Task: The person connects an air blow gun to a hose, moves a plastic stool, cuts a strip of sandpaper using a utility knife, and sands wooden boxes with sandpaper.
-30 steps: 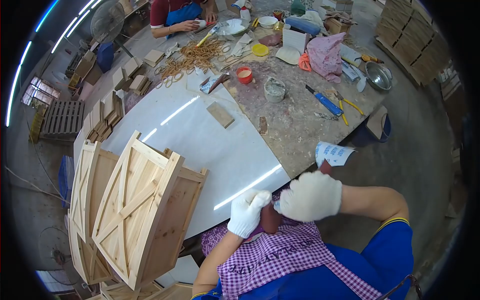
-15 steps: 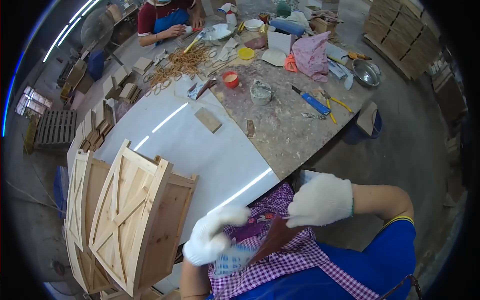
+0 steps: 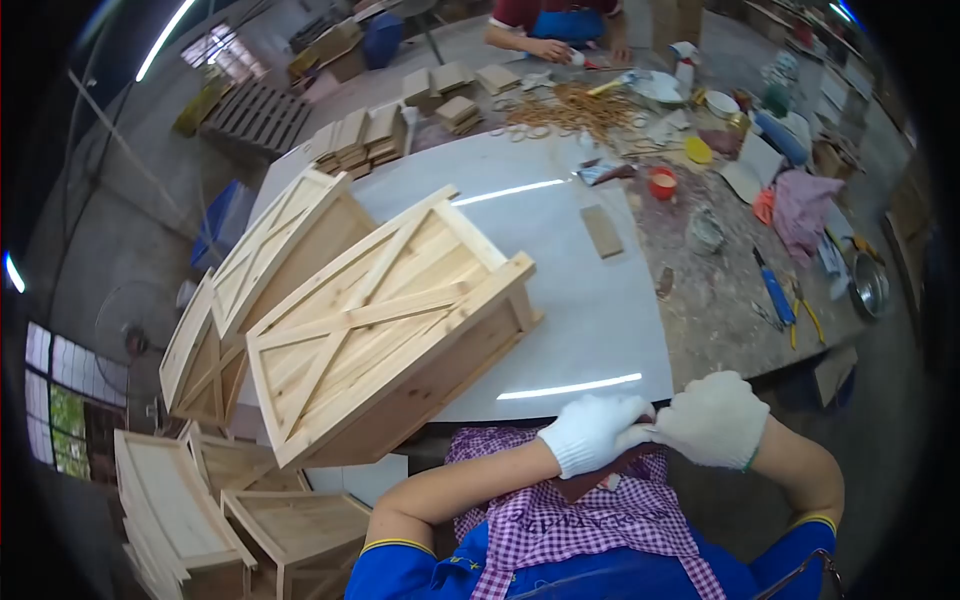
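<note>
Both hands wear white knit gloves and meet in front of the checked purple apron point(image 3: 600, 525), near the table's front edge. My left hand point(image 3: 597, 433) is closed on a dark red-brown sheet point(image 3: 590, 484), which hangs below its fingers. Beside it, my right hand point(image 3: 712, 420) is pinched at the sheet's upper right end, its fingertips touching the left ones. Much of the sheet is hidden by the gloves. A wooden crate point(image 3: 385, 320) with crossed slats lies to the left on the white tabletop point(image 3: 560, 330).
More wooden crates point(image 3: 285, 250) stand at the left, others point(image 3: 300, 520) lower down. A small wood block point(image 3: 601, 231), red cup point(image 3: 662, 182), blue cutter point(image 3: 773, 289) and yellow-handled pliers point(image 3: 805, 313) lie on the table. A co-worker's hand point(image 3: 550, 50) is at the far side.
The view has swung left, so the table appears farther right. My hands, apart half a second ago with the sheet between them, are together again. The sheet's printed white side no longer shows.
</note>
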Motion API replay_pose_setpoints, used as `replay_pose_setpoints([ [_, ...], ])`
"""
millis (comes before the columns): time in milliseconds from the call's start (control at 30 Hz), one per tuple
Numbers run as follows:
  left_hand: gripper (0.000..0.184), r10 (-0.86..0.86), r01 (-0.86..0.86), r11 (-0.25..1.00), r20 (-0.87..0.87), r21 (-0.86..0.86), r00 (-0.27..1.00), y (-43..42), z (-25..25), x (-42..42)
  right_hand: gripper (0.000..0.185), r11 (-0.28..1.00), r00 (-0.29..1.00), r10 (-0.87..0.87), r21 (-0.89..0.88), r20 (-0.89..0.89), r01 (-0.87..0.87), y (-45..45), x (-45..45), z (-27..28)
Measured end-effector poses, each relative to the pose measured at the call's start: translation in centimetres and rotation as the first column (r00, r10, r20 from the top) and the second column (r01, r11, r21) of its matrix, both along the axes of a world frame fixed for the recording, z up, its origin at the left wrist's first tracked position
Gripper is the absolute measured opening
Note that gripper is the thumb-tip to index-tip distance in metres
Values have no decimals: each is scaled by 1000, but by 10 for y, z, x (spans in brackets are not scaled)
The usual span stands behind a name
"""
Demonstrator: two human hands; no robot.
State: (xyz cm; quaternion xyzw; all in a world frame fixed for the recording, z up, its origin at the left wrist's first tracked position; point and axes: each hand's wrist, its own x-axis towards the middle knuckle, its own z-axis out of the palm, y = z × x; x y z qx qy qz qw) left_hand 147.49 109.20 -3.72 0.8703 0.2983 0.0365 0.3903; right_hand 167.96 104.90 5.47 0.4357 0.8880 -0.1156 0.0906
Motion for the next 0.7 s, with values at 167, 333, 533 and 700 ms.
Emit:
replay_pose_setpoints([
  [167, 30, 39, -46, 998, 191, 32, 981, -5, -3, -8, 30, 990, 999, 36, 134, -36, -31, -1, 6, -3],
  [333, 20, 310, -217, 947, 497, -236, 811, -19, 10, -20, 32, 946, 990, 112, 314, -82, -81, -20, -7, -5],
  [533, 21, 478, -596, 800, 528, 69, 702, -35, 4, -61, 28, 853, 929, 363, 423, -65, -304, -78, 9, 24],
  [700, 12, 883, -937, 275, 442, -216, 157, -61, 9, -191, 41, 873, 947, 309, 420, -87, -246, -68, 45, 25],
])
